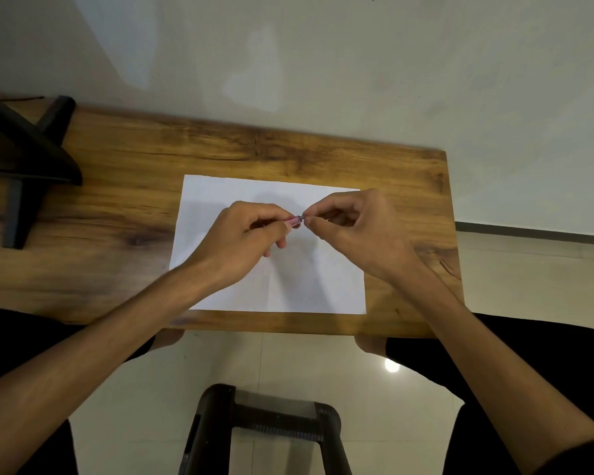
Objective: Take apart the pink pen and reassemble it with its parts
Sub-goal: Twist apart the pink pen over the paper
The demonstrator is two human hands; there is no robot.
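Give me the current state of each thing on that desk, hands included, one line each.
Pink pen: held above the paper between both hands, mostly hidden.
Left hand: fingers curled round the pen's barrel.
Right hand: fingertips pinch the pen's end.
Paper: lying flat on the desk.
Wooden desk: carrying the paper, dark stand at its left.

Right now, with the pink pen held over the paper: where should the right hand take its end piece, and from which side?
Judging from this view: pinch the small dark end piece that sticks out of the pink pen, coming from the right along the pen's axis. The left hand wraps the barrel, so only that tip is exposed. The right hand already has its grip there, over the white paper.
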